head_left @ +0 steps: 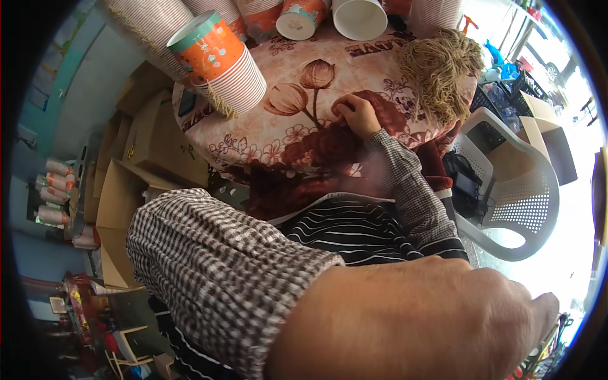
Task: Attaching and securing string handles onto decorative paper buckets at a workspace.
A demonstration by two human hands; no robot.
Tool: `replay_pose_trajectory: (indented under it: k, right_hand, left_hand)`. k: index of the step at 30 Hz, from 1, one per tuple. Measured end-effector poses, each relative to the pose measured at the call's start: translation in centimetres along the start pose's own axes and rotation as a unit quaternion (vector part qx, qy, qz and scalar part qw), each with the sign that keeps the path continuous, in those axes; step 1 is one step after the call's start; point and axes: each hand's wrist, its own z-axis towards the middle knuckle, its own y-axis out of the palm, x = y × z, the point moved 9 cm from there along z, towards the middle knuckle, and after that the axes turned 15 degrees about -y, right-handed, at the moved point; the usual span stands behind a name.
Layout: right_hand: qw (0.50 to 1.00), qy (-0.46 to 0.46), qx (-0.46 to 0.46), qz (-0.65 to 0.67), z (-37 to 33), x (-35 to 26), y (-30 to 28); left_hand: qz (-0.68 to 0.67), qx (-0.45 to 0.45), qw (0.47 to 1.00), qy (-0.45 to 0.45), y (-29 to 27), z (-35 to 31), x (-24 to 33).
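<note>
My left forearm, in a checked sleeve, crosses in front of me to the right. Close to the camera, my left hand [430, 316] shows its back; its fingers are mostly hidden and nothing held can be seen. Resting on the flower-patterned tablecloth [240, 130] is my right hand [358, 115], its fingers curled loosely with nothing visible in them. A slanting stack of orange paper cups [218, 60] with a teal band lies at the table's left, strands of string beside it. On the right side is a tangled bundle of tan strings [440, 69].
More cup stacks [258, 18] and a white cup mouth [360, 19] line the far edge. A dark phone-like object [187, 102] lies at the left edge. Cardboard boxes [161, 133] stand left of the table; a white plastic chair [522, 199] holding dark items is at right.
</note>
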Motion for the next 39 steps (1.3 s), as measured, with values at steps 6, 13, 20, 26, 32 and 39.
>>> replay_pose_trajectory:
  k: [6,13,20,26,32,39]
  right_hand:
    - [0.999,-0.013,-0.020,-0.025,0.0,-0.6,0.7]
    - [0.998,-0.024,-0.021,-0.055,0.2,-0.4,0.5]
    - [0.997,-0.019,-0.013,-0.067,0.2,-0.7,-0.1]
    - [0.995,-0.039,-0.024,-0.092,0.2,0.3,0.2]
    - [0.992,-0.052,-0.005,-0.112,0.1,-0.5,-0.7]
    - [0.993,-0.063,-0.006,-0.104,0.3,-1.3,-0.4]
  left_hand:
    - [0.207,0.022,0.946,0.249,-0.3,-2.3,2.5]
    - [0.330,0.158,0.790,0.492,-2.3,-6.8,2.9]
    - [-0.136,0.010,0.976,0.172,1.4,-4.8,1.1]
    - [-0.044,-0.073,0.967,0.239,2.7,-3.1,2.6]
    - [0.094,0.012,0.923,0.374,2.6,-2.8,4.9]
    - [0.083,0.049,0.929,0.357,0.9,-3.3,4.6]
